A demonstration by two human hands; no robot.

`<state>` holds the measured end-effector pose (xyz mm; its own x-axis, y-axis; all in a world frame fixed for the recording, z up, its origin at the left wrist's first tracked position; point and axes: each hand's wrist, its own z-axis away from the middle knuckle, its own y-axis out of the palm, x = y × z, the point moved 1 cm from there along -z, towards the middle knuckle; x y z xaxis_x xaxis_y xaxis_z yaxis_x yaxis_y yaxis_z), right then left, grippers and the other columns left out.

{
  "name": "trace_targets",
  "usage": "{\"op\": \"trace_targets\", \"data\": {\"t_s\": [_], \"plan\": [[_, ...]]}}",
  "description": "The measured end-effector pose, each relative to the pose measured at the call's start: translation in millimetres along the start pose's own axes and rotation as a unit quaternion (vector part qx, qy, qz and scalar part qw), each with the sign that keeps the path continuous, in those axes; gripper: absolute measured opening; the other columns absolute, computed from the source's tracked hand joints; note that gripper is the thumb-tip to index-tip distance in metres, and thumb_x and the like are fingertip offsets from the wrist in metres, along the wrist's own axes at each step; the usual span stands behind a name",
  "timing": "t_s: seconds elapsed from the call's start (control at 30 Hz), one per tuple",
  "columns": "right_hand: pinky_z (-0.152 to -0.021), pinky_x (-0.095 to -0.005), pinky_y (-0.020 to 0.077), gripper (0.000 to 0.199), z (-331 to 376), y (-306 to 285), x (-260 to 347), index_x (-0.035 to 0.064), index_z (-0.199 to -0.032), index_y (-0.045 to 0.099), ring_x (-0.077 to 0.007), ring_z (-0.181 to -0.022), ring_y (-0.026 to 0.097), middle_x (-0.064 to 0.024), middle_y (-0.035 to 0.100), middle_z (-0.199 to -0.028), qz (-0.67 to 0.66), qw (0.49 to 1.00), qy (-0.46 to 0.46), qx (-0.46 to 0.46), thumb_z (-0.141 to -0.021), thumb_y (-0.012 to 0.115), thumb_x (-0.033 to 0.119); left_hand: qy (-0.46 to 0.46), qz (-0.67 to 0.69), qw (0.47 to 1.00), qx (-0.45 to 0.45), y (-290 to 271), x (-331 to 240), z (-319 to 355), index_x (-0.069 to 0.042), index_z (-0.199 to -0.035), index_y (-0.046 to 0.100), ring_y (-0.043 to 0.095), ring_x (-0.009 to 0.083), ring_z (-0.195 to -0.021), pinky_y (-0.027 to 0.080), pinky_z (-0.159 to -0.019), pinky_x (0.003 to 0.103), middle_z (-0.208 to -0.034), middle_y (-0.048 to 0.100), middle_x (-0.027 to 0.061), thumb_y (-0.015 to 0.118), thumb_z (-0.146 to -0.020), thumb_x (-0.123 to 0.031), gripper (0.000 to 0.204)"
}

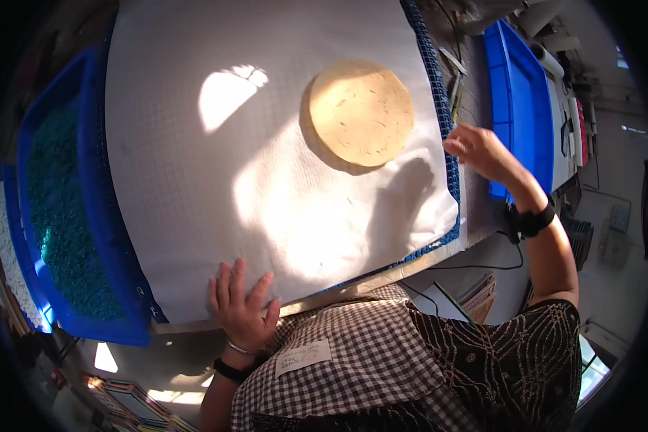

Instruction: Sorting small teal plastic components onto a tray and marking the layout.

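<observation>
A white sheet of cloth (165, 180) covers the work table over a dark blue woven layer (423, 36) that shows along its right and near edges. On the sheet, right of the middle, lies a round, flat, yellowish disc (361, 113) with small dark marks. My left hand (243, 308) rests open and flat on the sheet's near edge, fingers spread. Just past the right edge of the sheet, my right hand (484, 151) is raised with curled, pinched fingers. Whether anything small sits between them I cannot make out. Its shadow falls on the cloth near the disc.
On the left stands a blue tray (97, 237) of green granules (61, 209), with a tray of white granules (16, 252) beyond. A blue tray (504, 108) stands on the right, near thin tools (455, 93). A black cable (475, 267) runs by the table's near right corner.
</observation>
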<state>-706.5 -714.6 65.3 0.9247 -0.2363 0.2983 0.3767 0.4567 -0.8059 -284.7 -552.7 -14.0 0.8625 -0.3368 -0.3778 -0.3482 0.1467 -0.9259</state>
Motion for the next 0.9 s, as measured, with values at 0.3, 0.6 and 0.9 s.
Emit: {"op": "trace_targets", "data": {"t_s": [0.3, 0.6, 0.9], "plan": [[-0.067, -0.0225, 0.0391, 0.039, 123.9, 113.9, -75.0, 0.0004, -0.089, 0.061, -0.0066, -0.072, 0.049, 0.0025, 0.056, -0.077, -0.428, 0.901, 0.062, 0.023, -0.082, 0.065, 0.039, 0.029, -0.034, 0.998, -0.037, -5.6, -9.0, 9.8, -0.017, -0.114, 0.057, 0.033, 0.0354, -0.126, 0.021, -0.102, 0.050, -0.135, 0.040, 0.0148, 0.048, -0.085, -0.038, 0.038], [-0.051, -0.0292, 0.0384, 0.034, 131.6, 131.3, -86.3, 0.0011, -0.070, 0.062, -0.0093, -0.054, 0.047, -0.0038, 0.052, -0.055, -0.223, 0.968, 0.069, -0.093, -0.080, 0.067, 0.034, 0.060, 0.028, 0.998, 0.003, -19.4, -7.0, 6.0, -0.014, -0.119, 0.054, 0.028, 0.0354, -0.129, 0.020, -0.104, 0.047, -0.138, 0.035, 0.0149, 0.054, -0.082, -0.031, 0.041], [-0.051, -0.0355, 0.0387, 0.030, 131.1, 135.3, -66.3, 0.0015, -0.071, 0.059, -0.0243, -0.052, 0.049, -0.0160, 0.053, -0.060, -0.117, 0.976, 0.029, -0.182, -0.074, 0.069, 0.029, -0.121, 0.805, 0.574, -0.092, -30.6, 59.0, 24.3, -0.011, -0.131, 0.039, 0.034, 0.0284, -0.127, 0.021, -0.108, 0.039, -0.137, 0.037, 0.0139, 0.048, -0.090, -0.038, 0.049]]}}
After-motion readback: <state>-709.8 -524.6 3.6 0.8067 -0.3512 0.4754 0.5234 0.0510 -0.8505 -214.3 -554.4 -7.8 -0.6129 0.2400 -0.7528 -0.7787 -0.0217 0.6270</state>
